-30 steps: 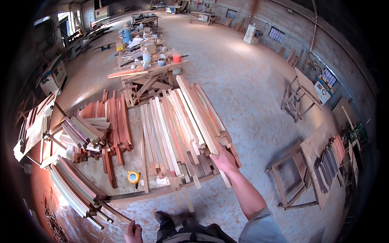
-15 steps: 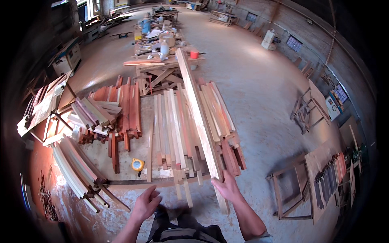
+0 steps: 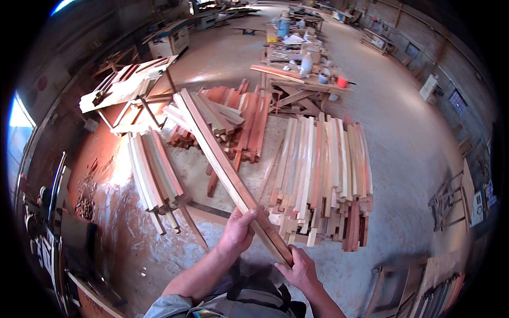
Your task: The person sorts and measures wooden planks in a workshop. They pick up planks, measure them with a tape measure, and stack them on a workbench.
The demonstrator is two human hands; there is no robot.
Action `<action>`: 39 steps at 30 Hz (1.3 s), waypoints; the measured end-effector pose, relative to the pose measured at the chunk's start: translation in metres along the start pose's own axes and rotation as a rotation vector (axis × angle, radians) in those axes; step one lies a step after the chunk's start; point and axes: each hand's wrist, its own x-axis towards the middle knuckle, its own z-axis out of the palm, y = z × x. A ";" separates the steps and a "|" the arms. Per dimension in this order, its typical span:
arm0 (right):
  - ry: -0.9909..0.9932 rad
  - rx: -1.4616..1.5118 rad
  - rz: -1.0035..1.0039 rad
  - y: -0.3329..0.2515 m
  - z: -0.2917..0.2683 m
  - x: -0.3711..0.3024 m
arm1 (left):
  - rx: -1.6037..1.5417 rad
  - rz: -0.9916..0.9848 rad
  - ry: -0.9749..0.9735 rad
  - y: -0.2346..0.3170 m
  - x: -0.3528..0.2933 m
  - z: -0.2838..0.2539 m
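At the near end of the timber, the right hand (image 3: pixel 302 271) grips with its thumb on the left edge and its fingers round the right; their tips are partly hidden. Just ahead, the left hand (image 3: pixel 238 232) clasps the same long timber (image 3: pixel 221 164), thumb over the top; how far its fingers wrap underneath I cannot tell. The piece slants away up and left from both sets of fingers, so most of its length hangs beyond them: a firm left grip should bear the weight, with the right fingers steering. Spacing the hands wider would probably curb any tipping. Right of the left fingers lies the pale strip stack (image 3: pixel 323 164); left of them, the smaller strip stack (image 3: pixel 154 169). Farther off, the tip passes over angled pieces (image 3: pixel 214 119) beside reddish strips (image 3: pixel 252 127), so care there helps avoid knocks.
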 end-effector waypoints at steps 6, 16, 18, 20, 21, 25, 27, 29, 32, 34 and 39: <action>-0.272 0.431 0.155 0.009 0.013 0.016 | -0.096 0.051 0.038 0.016 -0.023 -0.039; -0.699 0.770 0.543 -0.010 0.021 0.059 | -0.124 0.108 0.191 0.060 -0.044 -0.083; -0.708 0.769 0.575 -0.018 0.025 0.067 | -0.120 0.136 0.213 0.068 -0.044 -0.091; -0.715 0.791 0.575 -0.019 0.032 0.071 | -0.097 0.147 0.247 0.076 -0.043 -0.097; -0.718 0.803 0.574 -0.020 0.036 0.072 | -0.078 0.156 0.265 0.080 -0.042 -0.101; -0.727 0.790 0.577 -0.031 0.046 0.078 | -0.017 0.192 0.313 0.101 -0.037 -0.109; -0.731 0.782 0.554 -0.038 0.048 0.082 | -0.046 0.234 0.284 0.115 -0.028 -0.113; -0.717 0.781 0.559 -0.043 0.051 0.086 | -0.028 0.260 0.362 0.132 -0.016 -0.112; -0.695 0.810 0.525 -0.043 0.061 0.090 | 0.019 0.311 0.445 0.155 0.001 -0.113; -0.687 0.793 0.492 -0.048 0.066 0.091 | -0.062 0.332 0.428 0.165 0.013 -0.141; -0.612 0.603 0.340 -0.044 0.080 0.098 | -0.158 0.214 0.427 0.194 0.025 -0.142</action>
